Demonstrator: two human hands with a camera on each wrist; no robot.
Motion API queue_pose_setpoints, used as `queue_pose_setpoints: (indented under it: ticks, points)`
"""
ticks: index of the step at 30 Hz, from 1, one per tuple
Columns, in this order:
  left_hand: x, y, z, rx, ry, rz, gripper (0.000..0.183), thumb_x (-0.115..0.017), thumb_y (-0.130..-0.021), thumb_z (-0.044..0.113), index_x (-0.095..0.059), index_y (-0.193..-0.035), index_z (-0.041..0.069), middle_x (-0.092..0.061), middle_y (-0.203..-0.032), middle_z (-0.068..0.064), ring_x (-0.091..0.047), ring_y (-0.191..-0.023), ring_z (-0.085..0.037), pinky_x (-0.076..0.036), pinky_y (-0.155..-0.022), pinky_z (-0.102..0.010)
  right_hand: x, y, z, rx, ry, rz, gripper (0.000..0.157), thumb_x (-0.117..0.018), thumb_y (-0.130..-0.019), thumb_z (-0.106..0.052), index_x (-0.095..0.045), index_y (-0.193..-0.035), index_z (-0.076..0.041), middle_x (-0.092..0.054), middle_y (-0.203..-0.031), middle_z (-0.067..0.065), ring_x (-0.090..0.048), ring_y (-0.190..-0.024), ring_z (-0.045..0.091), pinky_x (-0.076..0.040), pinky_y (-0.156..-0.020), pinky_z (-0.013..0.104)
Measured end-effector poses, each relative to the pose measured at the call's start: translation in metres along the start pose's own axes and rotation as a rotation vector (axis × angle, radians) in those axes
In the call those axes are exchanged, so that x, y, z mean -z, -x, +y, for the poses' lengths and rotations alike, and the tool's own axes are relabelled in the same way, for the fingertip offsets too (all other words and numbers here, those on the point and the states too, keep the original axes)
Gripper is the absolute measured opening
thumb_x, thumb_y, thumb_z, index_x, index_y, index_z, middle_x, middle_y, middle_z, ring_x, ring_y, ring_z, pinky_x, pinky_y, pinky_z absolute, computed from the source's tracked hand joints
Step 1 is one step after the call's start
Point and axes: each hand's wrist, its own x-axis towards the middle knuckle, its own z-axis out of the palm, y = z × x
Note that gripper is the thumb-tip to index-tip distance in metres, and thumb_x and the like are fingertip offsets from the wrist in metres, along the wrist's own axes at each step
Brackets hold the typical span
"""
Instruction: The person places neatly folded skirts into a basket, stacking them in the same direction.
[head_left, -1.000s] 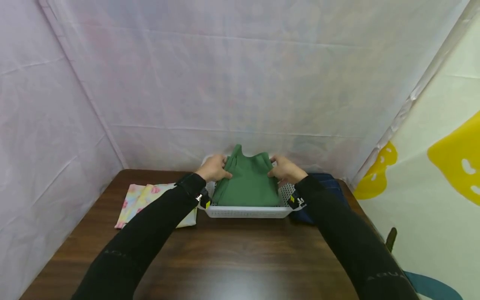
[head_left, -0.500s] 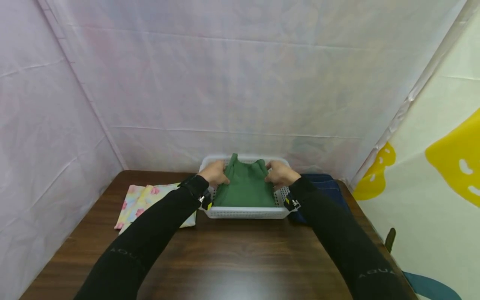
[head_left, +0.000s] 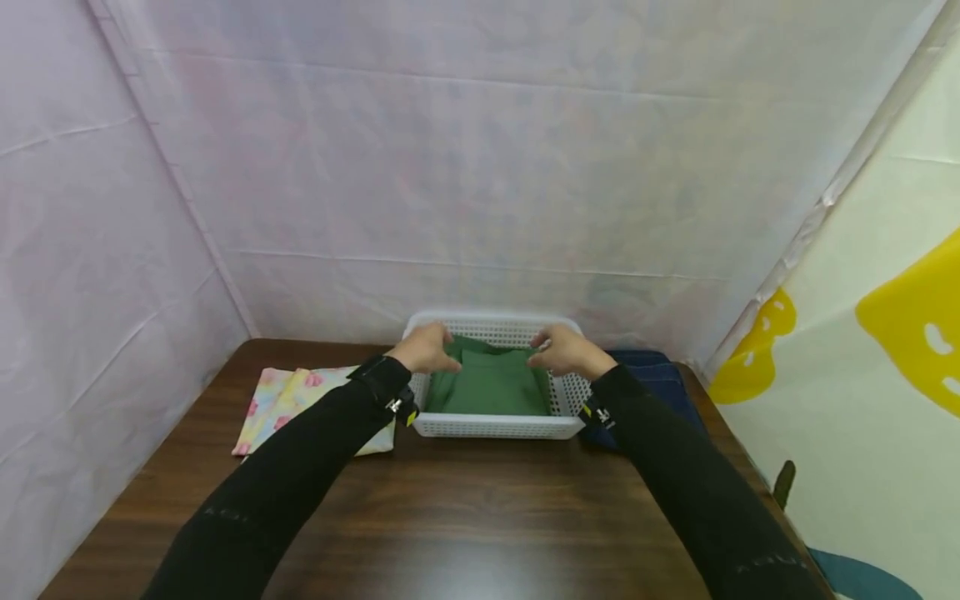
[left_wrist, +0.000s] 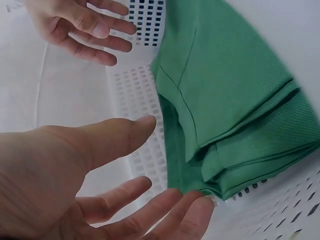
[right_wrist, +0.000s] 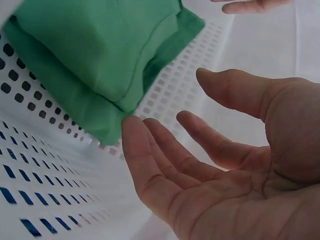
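A folded green garment (head_left: 491,382) lies inside the white perforated plastic basket (head_left: 495,427). My left hand (head_left: 427,349) hovers over the basket's left side, thumb and fingers spread apart. In the left wrist view its fingertips overlap the lower corner of the green cloth (left_wrist: 225,90), with nothing between thumb and fingers. Opposite it, my right hand (head_left: 562,350) is over the right side, fingers loosely bent and thumb apart. In the right wrist view that hand's palm holds nothing, and its little finger comes close to the edge of the garment (right_wrist: 100,55).
Left of the basket, a folded pastel floral cloth (head_left: 300,396) lies on the brown wooden table (head_left: 487,517), partly behind my left sleeve. Folded dark blue fabric (head_left: 656,379) lies at the right, against the basket. A white cloth wall (head_left: 480,167) rises behind.
Both hands have let go of the green garment's edges. Its raised upper part has dropped down flat into the basket, leaving more of the basket's back wall showing.
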Motion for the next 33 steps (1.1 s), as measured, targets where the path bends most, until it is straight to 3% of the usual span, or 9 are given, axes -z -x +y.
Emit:
queue_pose_setpoints:
  ticks: [6, 13, 21, 27, 33]
  points:
    - [0.004, 0.010, 0.005, -0.039, 0.010, -0.011, 0.061, -0.086, -0.108, 0.027, -0.066, -0.156, -0.006, -0.073, -0.152, -0.029, -0.076, -0.131, -0.041, -0.067, -0.109, -0.050, 0.008, 0.013, 0.001, 0.025, -0.065, -0.011, 0.051, -0.064, -0.121, -0.015, -0.053, -0.166, 0.007, -0.060, -0.165, 0.035, -0.063, -0.151, 0.053, -0.061, -0.121, 0.059]
    - [0.003, 0.028, 0.011, -0.141, 0.030, 0.005, 0.046, -0.082, -0.111, 0.026, -0.075, -0.144, -0.004, -0.077, -0.147, -0.028, -0.074, -0.138, -0.044, -0.064, -0.117, -0.054, 0.013, 0.029, 0.013, 0.083, -0.043, 0.031, 0.050, -0.062, -0.123, -0.019, -0.054, -0.166, 0.005, -0.060, -0.164, 0.035, -0.061, -0.153, 0.051, -0.053, -0.129, 0.065]
    - [-0.005, 0.059, 0.017, -0.216, 0.021, 0.037, 0.040, -0.081, -0.113, 0.027, -0.076, -0.145, 0.004, -0.079, -0.145, -0.021, -0.074, -0.139, -0.041, -0.062, -0.118, -0.054, 0.015, 0.050, 0.039, 0.142, 0.040, 0.181, 0.046, -0.061, -0.124, -0.022, -0.061, -0.163, 0.000, -0.063, -0.164, 0.031, -0.060, -0.154, 0.053, -0.057, -0.124, 0.062]
    - [-0.015, 0.076, 0.010, -0.233, 0.048, 0.101, 0.033, -0.082, -0.112, 0.025, -0.080, -0.141, 0.008, -0.083, -0.139, -0.013, -0.080, -0.119, -0.030, -0.066, -0.106, -0.050, 0.013, 0.058, 0.059, 0.175, 0.086, 0.295, 0.044, -0.062, -0.123, -0.021, -0.064, -0.160, 0.004, -0.067, -0.159, 0.032, -0.066, -0.146, 0.054, -0.060, -0.119, 0.066]
    - [-0.032, 0.095, 0.001, -0.229, 0.132, 0.114, 0.028, -0.079, -0.114, 0.023, -0.080, -0.141, 0.015, -0.081, -0.140, -0.009, -0.078, -0.120, -0.028, -0.066, -0.100, -0.042, 0.007, 0.067, 0.092, 0.076, 0.089, 0.316, 0.049, -0.062, -0.123, -0.024, -0.059, -0.164, 0.003, -0.064, -0.162, 0.034, -0.071, -0.142, 0.052, -0.065, -0.111, 0.065]
